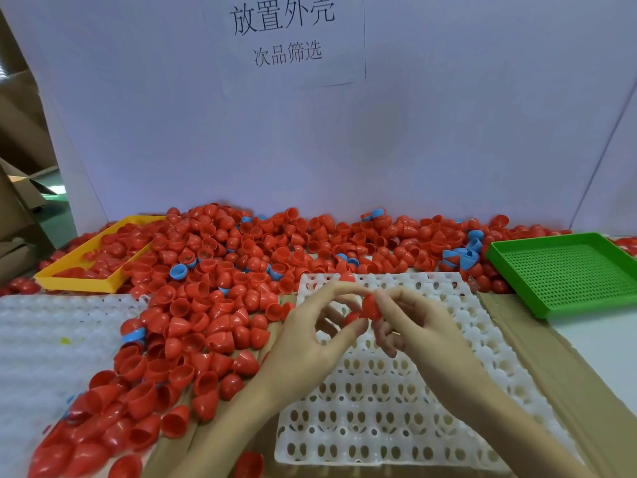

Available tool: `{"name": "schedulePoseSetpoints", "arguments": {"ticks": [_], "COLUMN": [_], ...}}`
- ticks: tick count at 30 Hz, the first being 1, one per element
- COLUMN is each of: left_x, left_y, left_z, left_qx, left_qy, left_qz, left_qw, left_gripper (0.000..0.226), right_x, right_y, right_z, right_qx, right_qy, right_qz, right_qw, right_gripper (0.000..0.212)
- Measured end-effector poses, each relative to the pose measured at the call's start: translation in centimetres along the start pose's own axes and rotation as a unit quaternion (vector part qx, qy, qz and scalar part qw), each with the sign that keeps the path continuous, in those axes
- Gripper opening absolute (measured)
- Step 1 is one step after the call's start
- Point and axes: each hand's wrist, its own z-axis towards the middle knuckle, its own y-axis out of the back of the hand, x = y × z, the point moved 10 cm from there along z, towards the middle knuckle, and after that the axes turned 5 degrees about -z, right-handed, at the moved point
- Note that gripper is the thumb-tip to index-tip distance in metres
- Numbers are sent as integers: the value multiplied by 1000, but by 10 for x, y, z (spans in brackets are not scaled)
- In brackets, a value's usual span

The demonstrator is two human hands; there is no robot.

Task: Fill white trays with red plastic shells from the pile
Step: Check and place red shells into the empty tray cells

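Both hands raised over white tray [379,401], pinching red shells between them; left hand [310,336] with thumb and forefinger on one shell [353,319], right hand [410,326] gripping another shell [372,307], the two shells touching; tray cells mostly bare, one red shell at far edge; pile of red shells [220,291] spread left of and behind tray, a few blue shells [178,271] mixed in; yellow tray [79,274] far left, partly filled with red shells; green perforated tray [568,270] far right; second white tray [51,336] at left; white board with printed characters [282,29] standing behind.
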Motion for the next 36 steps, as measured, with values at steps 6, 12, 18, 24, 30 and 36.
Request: {"name": "schedulePoseSetpoints", "arguments": {"ticks": [6,12,18,24,30,36], "left_x": [29,56,69,82,86,85], "left_y": [48,58,42,46,31,42], "left_z": [15,37,38,39,39,34], "left_qx": [-140,-106,-33,-25,51,-1], "left_qy": [32,24,7,54,42,42], "left_qz": [83,253,408,358,353,458], "left_qw": [986,961,912,932,933,888], "left_gripper": [16,23,32,40,47,35], "right_x": [-6,-10,-14,-14,-15,-17], "right_y": [9,13,10,12,15,16], "right_z": [2,2,3,5,6,6], "right_qx": [-38,-41,-32,-34,-34,-30], "right_qy": [-38,-46,-53,-56,-61,-65], "right_qz": [48,23,15,15,14,3], "right_qw": [997,998,998,998,997,997], "right_gripper": [42,22,21,22,21,20]}}
